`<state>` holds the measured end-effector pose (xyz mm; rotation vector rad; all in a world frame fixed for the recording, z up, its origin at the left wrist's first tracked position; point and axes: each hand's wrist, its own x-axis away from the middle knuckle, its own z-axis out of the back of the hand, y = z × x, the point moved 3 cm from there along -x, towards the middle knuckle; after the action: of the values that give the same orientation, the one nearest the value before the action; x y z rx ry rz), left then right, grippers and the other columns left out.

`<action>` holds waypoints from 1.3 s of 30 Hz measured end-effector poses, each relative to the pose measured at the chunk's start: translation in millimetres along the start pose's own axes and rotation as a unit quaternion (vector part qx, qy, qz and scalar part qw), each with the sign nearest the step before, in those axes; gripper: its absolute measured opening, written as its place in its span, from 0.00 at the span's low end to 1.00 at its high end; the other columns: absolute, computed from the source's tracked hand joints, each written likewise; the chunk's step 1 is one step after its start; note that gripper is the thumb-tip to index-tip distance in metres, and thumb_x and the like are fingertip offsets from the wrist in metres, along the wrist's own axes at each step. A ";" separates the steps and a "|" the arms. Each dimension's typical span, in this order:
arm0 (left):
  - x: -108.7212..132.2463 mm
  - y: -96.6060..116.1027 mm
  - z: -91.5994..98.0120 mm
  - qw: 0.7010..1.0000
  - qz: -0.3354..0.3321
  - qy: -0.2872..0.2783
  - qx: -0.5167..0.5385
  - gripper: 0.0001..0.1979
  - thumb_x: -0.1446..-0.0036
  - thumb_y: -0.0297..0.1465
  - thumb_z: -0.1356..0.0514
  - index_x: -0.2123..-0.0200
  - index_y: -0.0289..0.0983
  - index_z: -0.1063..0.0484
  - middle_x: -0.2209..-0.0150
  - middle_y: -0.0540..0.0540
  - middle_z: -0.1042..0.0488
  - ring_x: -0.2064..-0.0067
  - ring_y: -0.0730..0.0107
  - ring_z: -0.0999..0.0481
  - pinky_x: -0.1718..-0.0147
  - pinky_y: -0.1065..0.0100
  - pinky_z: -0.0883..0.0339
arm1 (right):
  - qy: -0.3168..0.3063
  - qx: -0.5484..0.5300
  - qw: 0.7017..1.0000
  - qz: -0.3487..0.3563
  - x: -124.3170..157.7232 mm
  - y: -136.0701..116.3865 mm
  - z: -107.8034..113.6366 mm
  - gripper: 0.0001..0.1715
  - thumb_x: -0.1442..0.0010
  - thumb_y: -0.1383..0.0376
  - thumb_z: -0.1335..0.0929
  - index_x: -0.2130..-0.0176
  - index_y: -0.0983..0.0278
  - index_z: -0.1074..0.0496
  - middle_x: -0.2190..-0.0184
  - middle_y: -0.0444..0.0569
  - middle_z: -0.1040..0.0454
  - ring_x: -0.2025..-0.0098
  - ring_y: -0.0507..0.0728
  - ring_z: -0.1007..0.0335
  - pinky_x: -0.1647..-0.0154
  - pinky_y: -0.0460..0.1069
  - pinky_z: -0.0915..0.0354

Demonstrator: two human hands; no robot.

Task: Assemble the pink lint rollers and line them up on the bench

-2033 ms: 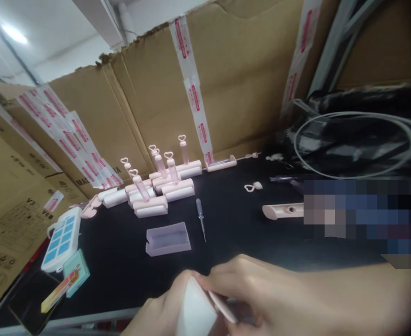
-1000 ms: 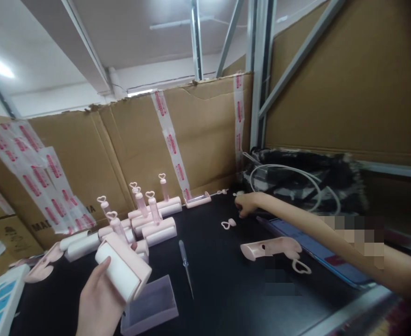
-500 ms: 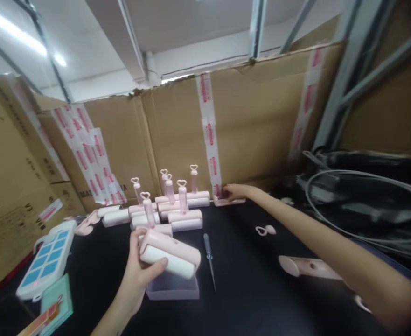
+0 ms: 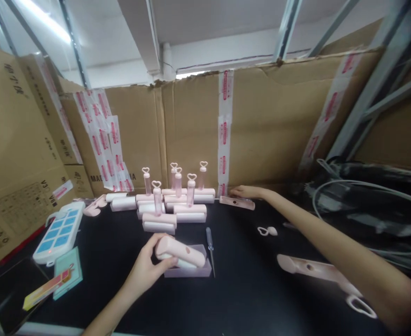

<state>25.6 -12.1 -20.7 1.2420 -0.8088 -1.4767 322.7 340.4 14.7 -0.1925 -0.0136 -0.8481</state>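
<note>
My left hand is closed round a pink and white roller piece, held tilted over a translucent lilac tray. Far forward, my right hand is at the back edge of a long pink cover near the cardboard; its fingers are partly hidden behind the cover, so their grip is unclear. Several pink and white roller units with upright heart-topped handles stand in the middle. A screwdriver lies right of the tray. Further right are a small heart-shaped part and another pink cover.
Cardboard walls enclose the back and left. A power strip, teal card and dark flat panel lie left. White cables coil at the right. A pink part and white rollers sit back left.
The view has shifted. The roller piece in my left hand has lowered onto or close above the lilac tray. The pink cover by my right hand now lies at a different angle, its holed face showing.
</note>
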 end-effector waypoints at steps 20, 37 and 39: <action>12.3 2.6 -28.3 0.992 0.024 0.093 -0.079 0.20 0.56 0.32 0.34 0.60 0.39 0.35 0.51 0.41 0.31 0.49 0.55 0.32 0.51 0.58 0.41 | 0.283 -0.253 0.924 0.046 75.5 -119.1 44.8 0.23 0.38 0.52 0.44 0.47 0.61 0.45 0.56 0.55 0.26 0.57 0.59 0.27 0.61 0.53 0.31; 16.4 -1.5 -41.2 0.991 0.042 0.073 -0.102 0.16 0.50 0.34 0.38 0.58 0.39 0.37 0.60 0.44 0.30 0.56 0.60 0.30 0.55 0.61 0.38 | 0.230 -0.573 0.766 0.178 115.0 -224.3 12.7 0.14 0.43 0.58 0.32 0.58 0.61 0.35 0.69 0.47 0.24 0.67 0.56 0.26 0.68 0.51 0.29; 14.0 -4.5 -36.7 0.995 0.048 0.047 -0.069 0.16 0.51 0.32 0.38 0.59 0.39 0.38 0.61 0.46 0.29 0.58 0.62 0.29 0.57 0.64 0.37 | 0.216 -0.572 0.771 0.177 114.6 -229.9 5.7 0.15 0.43 0.58 0.33 0.58 0.61 0.36 0.70 0.47 0.25 0.67 0.56 0.26 0.69 0.51 0.29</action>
<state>60.2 -20.4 -38.0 1.1455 -0.6825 -1.3627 227.4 107.8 68.1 -1.1127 0.9780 -0.3977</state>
